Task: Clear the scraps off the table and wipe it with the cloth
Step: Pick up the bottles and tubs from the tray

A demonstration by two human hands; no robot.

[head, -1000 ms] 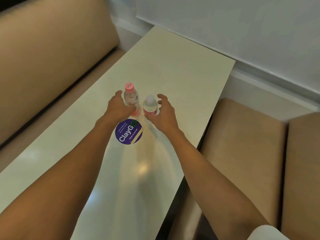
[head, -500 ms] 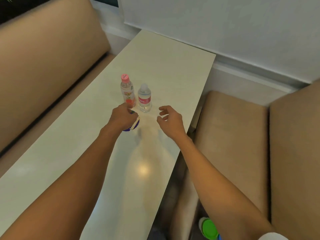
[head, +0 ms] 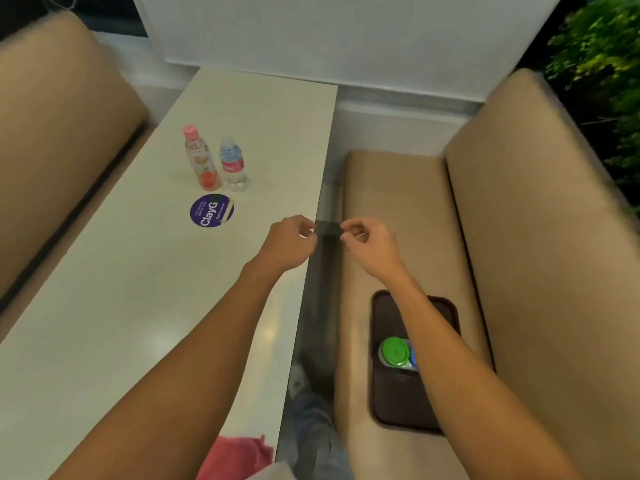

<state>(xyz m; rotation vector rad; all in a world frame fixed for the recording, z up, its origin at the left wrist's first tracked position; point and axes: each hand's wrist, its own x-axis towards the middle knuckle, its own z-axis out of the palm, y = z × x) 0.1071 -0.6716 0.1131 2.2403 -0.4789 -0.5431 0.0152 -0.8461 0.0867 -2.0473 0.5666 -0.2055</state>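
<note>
- While the left hand (head: 289, 242) and right hand (head: 372, 242) hover empty, loosely curled, either side of the desk's (head: 104, 323) right edge, two bottles stand together: one pink-capped bottle (head: 201, 157), one pale-capped bottle (head: 233, 164).
- One purple sticker (head: 212, 210) near them.
- One red cloth (head: 239, 455) at the desk's near edge.
- One tray (head: 398, 403) on the bench (head: 398, 202).
- Earlier the hands were by the bottles, the left over the sticker; both have drawn back.
</note>
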